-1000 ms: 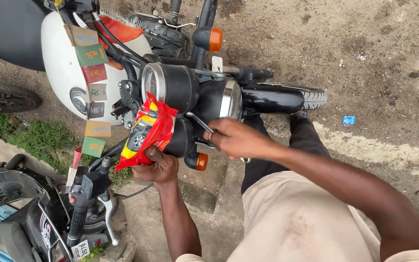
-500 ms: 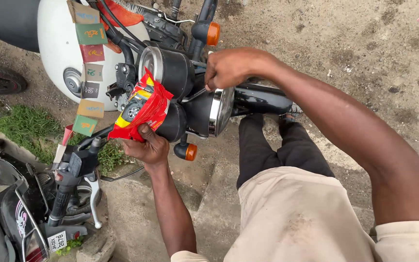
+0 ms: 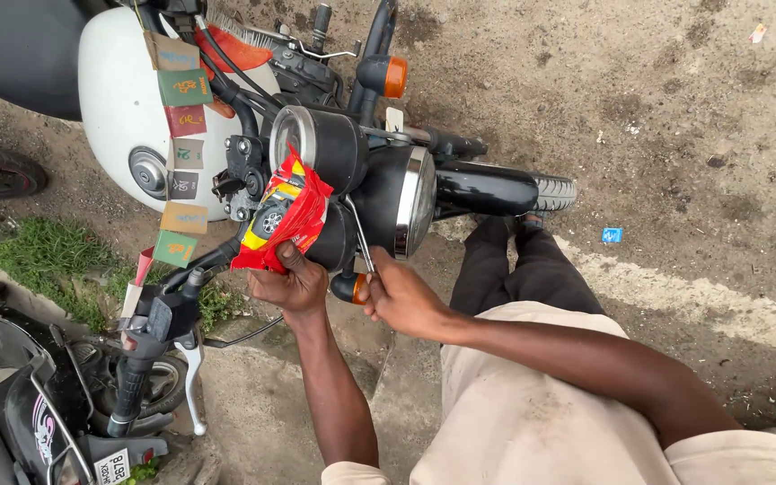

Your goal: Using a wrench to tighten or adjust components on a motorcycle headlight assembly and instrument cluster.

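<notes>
Our left hand (image 3: 291, 286) pinches the red packet (image 3: 282, 224) by its bottom edge, up against the motorcycle's black headlight (image 3: 386, 199) (the white tank (image 3: 123, 117) sits behind). Our right hand (image 3: 401, 296) is curled shut around a thin metal tool (image 3: 358, 235) under the lamp. We should keep the packet still and move the tool slowly.

Packet: glossy red-and-yellow plastic packet (image 3: 285, 216), crumpled, tilted, pinched at its lower edge in your left hand (image 3: 291, 286).
Position: pressed against black motorcycle headlamp housing (image 3: 379, 193).
</notes>
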